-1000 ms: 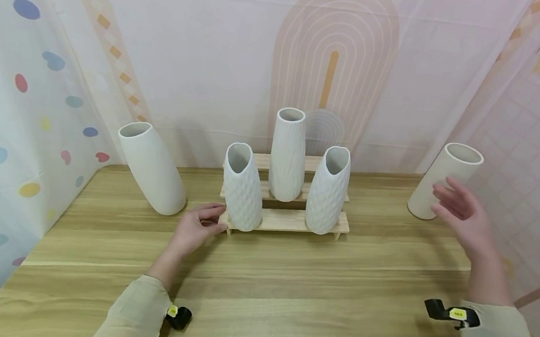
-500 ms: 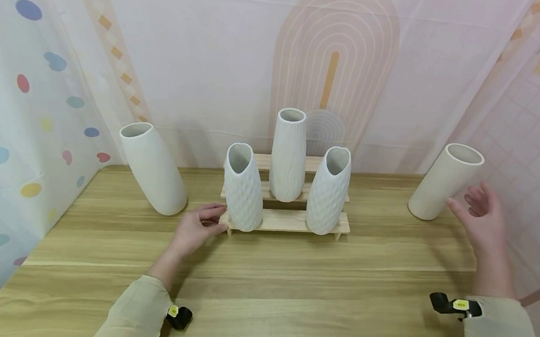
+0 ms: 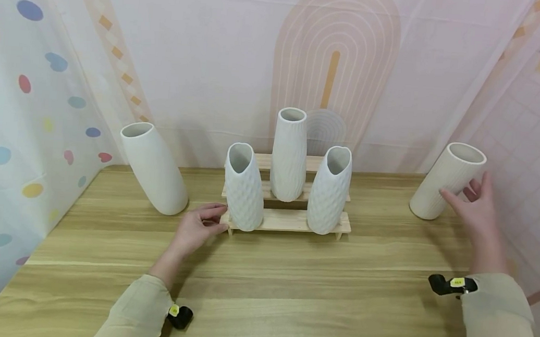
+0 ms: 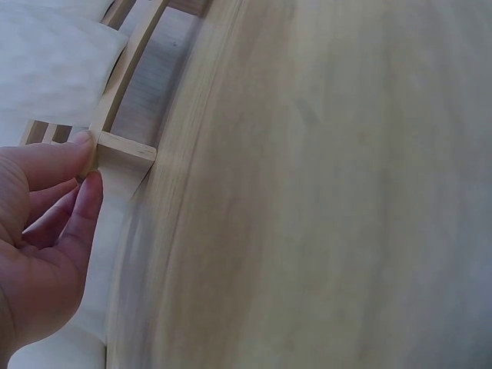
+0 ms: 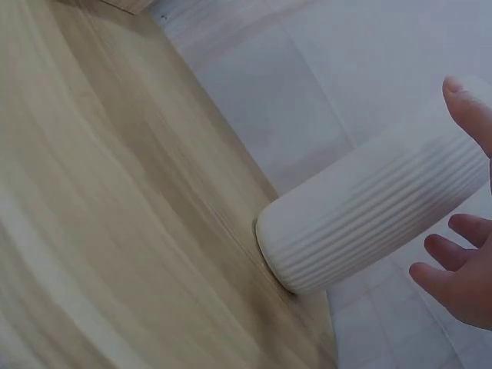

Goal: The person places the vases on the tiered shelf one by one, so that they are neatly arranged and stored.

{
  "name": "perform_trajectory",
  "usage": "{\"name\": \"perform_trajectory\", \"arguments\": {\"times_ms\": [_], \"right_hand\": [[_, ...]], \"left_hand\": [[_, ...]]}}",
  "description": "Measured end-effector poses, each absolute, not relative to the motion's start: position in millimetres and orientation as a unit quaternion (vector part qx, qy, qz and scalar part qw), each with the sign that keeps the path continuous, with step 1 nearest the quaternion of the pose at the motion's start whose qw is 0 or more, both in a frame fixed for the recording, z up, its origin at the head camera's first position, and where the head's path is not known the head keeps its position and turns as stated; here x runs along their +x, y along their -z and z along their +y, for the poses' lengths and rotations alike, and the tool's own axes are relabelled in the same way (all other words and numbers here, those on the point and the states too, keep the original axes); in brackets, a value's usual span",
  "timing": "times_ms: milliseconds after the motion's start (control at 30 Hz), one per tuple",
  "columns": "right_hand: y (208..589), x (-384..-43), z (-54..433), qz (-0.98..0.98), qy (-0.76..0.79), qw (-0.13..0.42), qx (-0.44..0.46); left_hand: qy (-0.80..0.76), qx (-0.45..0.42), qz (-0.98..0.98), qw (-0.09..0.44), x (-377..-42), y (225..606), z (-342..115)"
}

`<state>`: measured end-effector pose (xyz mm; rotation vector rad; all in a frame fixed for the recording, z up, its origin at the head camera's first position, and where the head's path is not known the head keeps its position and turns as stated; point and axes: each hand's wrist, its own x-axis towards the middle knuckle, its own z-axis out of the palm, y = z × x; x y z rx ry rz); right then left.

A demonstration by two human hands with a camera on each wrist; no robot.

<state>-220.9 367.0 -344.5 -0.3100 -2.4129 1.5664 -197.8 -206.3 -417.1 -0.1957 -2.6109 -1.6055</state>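
My left hand pinches the left end of the lowest slat of a wooden tiered stand; the left wrist view shows the thumb over the slat's end and fingers under it. On the stand are two dimpled white vases, a left one and a right one, both with notched mouths. A taller textured vase stands behind them on a higher tier. At the right, my right hand is spread beside a ribbed white vase, thumb at its front, fingers loosely bent on its far side.
A smooth white vase stands on the wooden table left of the stand. Printed curtains close off the back and both sides. Each sleeve carries a small black wrist camera, such as the left one.
My right hand first drew back to the right of the ribbed vase, then moved in with its thumb before the vase. The left hand stays on the stand.
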Motion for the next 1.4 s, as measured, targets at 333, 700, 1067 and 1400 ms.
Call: {"name": "perform_trajectory", "arguments": {"times_ms": [333,700,1067,1400], "right_hand": [[336.1,-241.1,362.8,-0.808,-0.556,0.153,-0.118],[336.9,-247.6,365.4,-0.811,-0.544,0.154,-0.149],[337.3,-241.9,354.2,-0.831,-0.515,0.166,-0.128],[302.6,-248.4,319.4,-0.818,-0.539,0.199,-0.021]], "left_hand": [[0.525,-0.074,-0.847,0.039,-197.8,414.9,-205.6],[0.528,-0.071,-0.845,0.041,-197.9,415.8,-205.8],[0.529,-0.071,-0.845,0.038,-198.0,416.3,-205.5],[0.527,-0.07,-0.846,0.034,-188.5,402.0,-199.6]]}}
